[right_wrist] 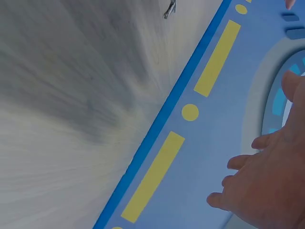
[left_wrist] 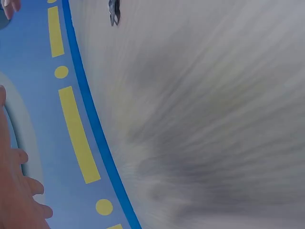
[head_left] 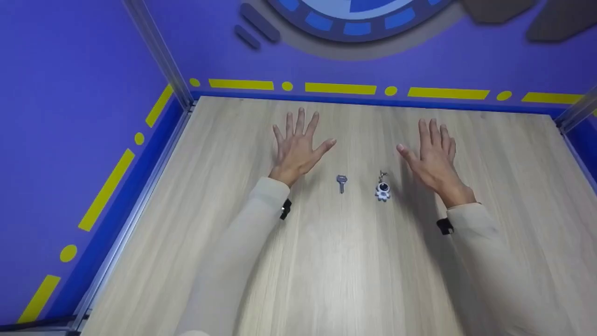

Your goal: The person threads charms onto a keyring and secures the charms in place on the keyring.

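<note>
A small metal key [head_left: 342, 183] lies on the wooden table between the two hands. Just right of it lies a white astronaut keychain [head_left: 383, 192] with a dark visor and a metal clasp at its top. My left hand [head_left: 296, 149] is held over the table left of the key, fingers spread, holding nothing. To the right of the keychain my right hand [head_left: 436, 163] hovers with straight fingers and thumb apart, also holding nothing. The left wrist view shows part of the left hand [left_wrist: 19, 191]; the right hand [right_wrist: 271, 176] appears at the right wrist view's edge.
The wooden table [head_left: 322, 280] is bordered by a blue-purple back wall [head_left: 210, 51] with yellow dashes and dots, and by a similar left wall [head_left: 60, 116]. Metal frame posts stand at the back corners. A dark band sits at each wrist.
</note>
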`<state>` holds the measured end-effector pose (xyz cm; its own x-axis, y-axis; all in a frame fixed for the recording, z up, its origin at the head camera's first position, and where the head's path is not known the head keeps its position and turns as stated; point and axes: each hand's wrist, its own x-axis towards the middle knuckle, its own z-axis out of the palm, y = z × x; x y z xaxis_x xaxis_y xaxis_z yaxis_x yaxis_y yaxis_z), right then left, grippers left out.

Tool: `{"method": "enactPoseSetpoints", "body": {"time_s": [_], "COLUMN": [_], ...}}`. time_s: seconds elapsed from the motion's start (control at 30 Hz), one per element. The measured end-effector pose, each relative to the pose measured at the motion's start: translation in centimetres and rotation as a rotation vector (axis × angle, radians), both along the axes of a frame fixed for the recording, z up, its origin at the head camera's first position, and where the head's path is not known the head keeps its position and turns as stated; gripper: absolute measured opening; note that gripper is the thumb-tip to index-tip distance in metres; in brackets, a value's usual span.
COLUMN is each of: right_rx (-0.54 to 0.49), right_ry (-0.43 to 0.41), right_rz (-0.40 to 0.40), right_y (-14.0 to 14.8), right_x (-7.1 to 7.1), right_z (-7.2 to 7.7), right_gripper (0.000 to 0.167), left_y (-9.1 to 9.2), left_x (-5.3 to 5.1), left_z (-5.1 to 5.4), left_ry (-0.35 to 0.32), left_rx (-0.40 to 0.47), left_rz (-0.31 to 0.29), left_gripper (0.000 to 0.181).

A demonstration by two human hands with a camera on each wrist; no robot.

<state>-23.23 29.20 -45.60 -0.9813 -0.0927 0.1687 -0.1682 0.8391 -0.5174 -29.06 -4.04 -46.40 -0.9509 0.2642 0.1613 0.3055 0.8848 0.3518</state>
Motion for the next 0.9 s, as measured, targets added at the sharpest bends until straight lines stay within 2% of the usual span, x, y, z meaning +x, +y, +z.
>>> {"method": "enactPoseSetpoints", "body": {"time_s": [0.33,0.77,0.9], "right_rx": [-0.106,-0.239,-0.275], "right_ry": [0.014,-0.003,-0.035], "right_rz": [-0.036,-0.056,-0.08], "right_y": [-1.3,-2.1,-2.3], "right_x": [1.5,2.7,3.0], "right_z": [-1.0,-2.4,-2.7], "right_gripper": [0.097,0.089,0.086], "left_y": [0.2,1.6,2.0], "left_x": [1.4,3.2,3.6], "left_z": [-0.9,-2.6,-3.0], "left_ry": [-0.025,0.008,0.009], "left_rx": [0.064,0.121,0.172], "left_rz": [0.014,0.008,-0.002], "left_gripper": [0.093,0.09,0.09]}}
